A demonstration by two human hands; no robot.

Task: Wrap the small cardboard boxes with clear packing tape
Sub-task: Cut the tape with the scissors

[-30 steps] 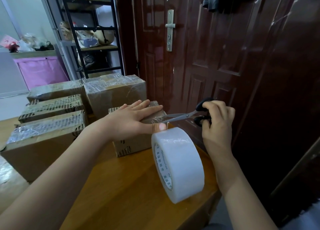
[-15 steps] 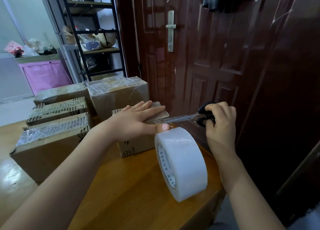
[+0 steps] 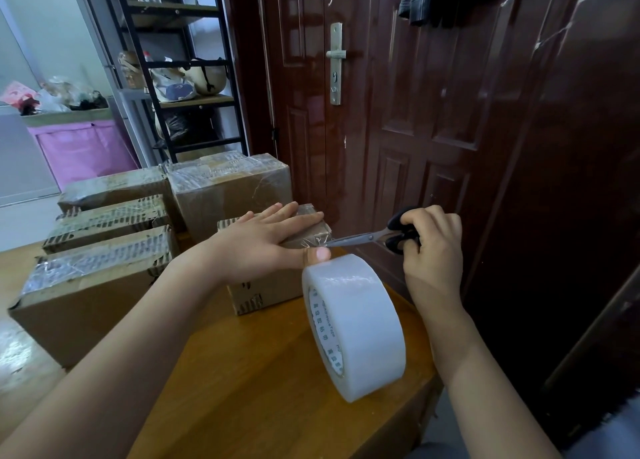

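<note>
At the tabletop's (image 3: 242, 389) right edge beside the door (image 3: 433, 112), the left hand (image 3: 263, 247) is still pressing flat on the small box (image 3: 277, 289), the right hand (image 3: 433, 247) is gripping scissors (image 3: 367, 238) at the tape, and the roll (image 3: 356, 323) is standing unmoved.

The left hand (image 3: 263, 242) lies palm down with its fingers straight and close together, the thumb stretched out to the side, the bare forearm reaching in from the lower left. The right hand (image 3: 431, 247) is raised, its fingers curled in a grip, its forearm rising from the lower right.
</note>
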